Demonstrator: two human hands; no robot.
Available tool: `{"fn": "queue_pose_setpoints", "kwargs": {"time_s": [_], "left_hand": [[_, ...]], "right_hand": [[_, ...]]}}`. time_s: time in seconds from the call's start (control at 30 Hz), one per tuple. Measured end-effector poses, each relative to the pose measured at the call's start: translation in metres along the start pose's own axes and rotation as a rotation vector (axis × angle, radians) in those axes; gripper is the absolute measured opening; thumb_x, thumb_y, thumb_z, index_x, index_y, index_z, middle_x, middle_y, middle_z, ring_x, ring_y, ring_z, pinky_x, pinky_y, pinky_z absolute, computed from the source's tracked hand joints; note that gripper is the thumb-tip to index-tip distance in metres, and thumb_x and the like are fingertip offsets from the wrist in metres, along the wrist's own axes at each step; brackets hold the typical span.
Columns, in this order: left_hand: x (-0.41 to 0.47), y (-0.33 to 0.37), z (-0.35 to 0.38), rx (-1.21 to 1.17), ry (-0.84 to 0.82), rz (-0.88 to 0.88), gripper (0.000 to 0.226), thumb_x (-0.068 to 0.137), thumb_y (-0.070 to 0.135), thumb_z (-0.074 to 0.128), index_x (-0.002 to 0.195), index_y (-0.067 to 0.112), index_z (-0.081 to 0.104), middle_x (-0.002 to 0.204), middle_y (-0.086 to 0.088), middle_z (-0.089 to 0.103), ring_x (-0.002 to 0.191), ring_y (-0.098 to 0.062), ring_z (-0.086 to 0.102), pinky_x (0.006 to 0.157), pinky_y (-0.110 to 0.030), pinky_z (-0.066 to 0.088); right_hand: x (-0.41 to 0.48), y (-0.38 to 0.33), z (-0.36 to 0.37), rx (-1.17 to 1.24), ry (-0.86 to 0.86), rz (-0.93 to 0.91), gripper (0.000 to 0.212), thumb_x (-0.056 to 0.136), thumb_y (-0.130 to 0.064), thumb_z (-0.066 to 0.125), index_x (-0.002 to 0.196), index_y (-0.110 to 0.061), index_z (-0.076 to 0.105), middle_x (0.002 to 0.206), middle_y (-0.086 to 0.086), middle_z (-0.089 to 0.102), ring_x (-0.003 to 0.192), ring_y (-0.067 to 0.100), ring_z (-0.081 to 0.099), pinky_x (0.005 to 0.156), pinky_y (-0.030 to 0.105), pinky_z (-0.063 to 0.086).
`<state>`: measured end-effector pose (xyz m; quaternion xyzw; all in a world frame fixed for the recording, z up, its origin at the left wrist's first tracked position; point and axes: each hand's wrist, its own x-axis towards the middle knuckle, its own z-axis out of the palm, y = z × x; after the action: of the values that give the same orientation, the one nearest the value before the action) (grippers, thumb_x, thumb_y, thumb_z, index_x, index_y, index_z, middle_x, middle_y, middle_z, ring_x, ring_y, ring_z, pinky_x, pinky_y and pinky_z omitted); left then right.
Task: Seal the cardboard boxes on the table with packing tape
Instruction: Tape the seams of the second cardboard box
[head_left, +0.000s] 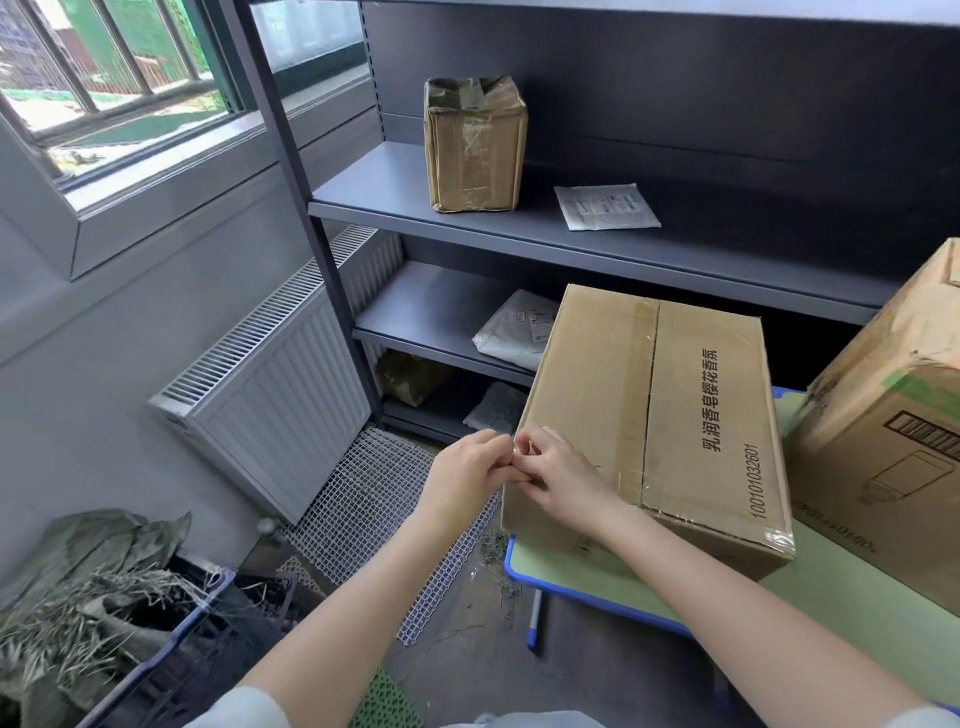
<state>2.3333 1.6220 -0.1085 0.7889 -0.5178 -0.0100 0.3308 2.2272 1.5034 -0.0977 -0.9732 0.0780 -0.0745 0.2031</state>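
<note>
The cardboard box (675, 415) is set on the desk (597, 587), a second box (883, 467) at its 3 o'clock. At its 9 o'clock edge the left hand (467, 470) and right hand (563, 483) are held tip to tip, fingers (543, 448) curled, and a small clear scrap (515, 448) is pinched between them; whether it is tape cannot be told

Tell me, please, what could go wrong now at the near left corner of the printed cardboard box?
1. The left hand and right hand pinch what seems to be a thin clear tape end; it may fold and stick to itself or to the fingers.
2. The printed cardboard box sits right at the blue rim of the green table; a pull toward the person might slide it off.
</note>
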Motion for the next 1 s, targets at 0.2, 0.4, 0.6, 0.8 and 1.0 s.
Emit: {"fn": "queue_pose_setpoints", "kwargs": {"time_s": [0.2,0.4,0.6,0.8,1.0], "left_hand": [[0.001,-0.005,-0.009,-0.179,-0.109,-0.041,0.014,0.093,0.016,0.057,0.084,0.005,0.059,0.081,0.001,0.057,0.073,-0.016,0.051,0.066,-0.031,0.046],[0.009,0.005,0.005,0.028,-0.044,0.197,0.028,0.090,0.032,0.051,0.099,0.014,0.069,0.104,0.004,0.067,0.098,-0.019,0.058,0.082,-0.030,0.049],[0.026,0.027,0.031,0.194,-0.209,0.289,0.052,0.090,0.050,0.038,0.125,0.021,0.062,0.133,-0.002,0.057,0.133,-0.025,0.042,0.113,-0.046,0.020],[0.035,0.042,0.045,0.307,-0.274,0.224,0.064,0.088,0.060,0.021,0.137,0.030,0.048,0.146,0.003,0.042,0.140,-0.022,0.030,0.113,-0.054,0.013],[0.018,0.055,0.053,0.331,-0.152,0.166,0.050,0.088,0.049,0.036,0.122,0.025,0.064,0.128,0.001,0.061,0.123,-0.025,0.054,0.101,-0.051,0.037]], "right_hand": [[0.001,0.004,-0.005,0.116,-0.022,0.019,0.026,0.087,-0.013,0.059,0.112,-0.008,0.064,0.105,0.008,0.051,0.100,0.021,0.046,0.090,0.030,0.039],[-0.026,0.020,-0.028,-0.128,-0.062,0.081,0.067,0.088,-0.044,0.058,0.146,-0.024,0.031,0.151,0.001,0.028,0.141,0.019,0.018,0.116,0.031,0.009],[-0.064,0.033,-0.044,-0.302,-0.218,0.303,0.081,0.089,-0.062,0.041,0.150,-0.025,0.004,0.158,-0.003,-0.006,0.145,0.017,-0.008,0.115,0.035,-0.009],[-0.089,0.040,-0.051,-0.299,-0.266,0.392,0.073,0.093,-0.050,0.042,0.149,-0.031,0.000,0.157,-0.004,-0.009,0.145,0.018,-0.009,0.117,0.044,-0.006],[-0.095,0.047,-0.056,-0.286,-0.299,0.328,0.071,0.093,-0.046,0.044,0.149,-0.031,0.002,0.157,-0.006,-0.007,0.145,0.016,-0.007,0.117,0.042,-0.006]]}}
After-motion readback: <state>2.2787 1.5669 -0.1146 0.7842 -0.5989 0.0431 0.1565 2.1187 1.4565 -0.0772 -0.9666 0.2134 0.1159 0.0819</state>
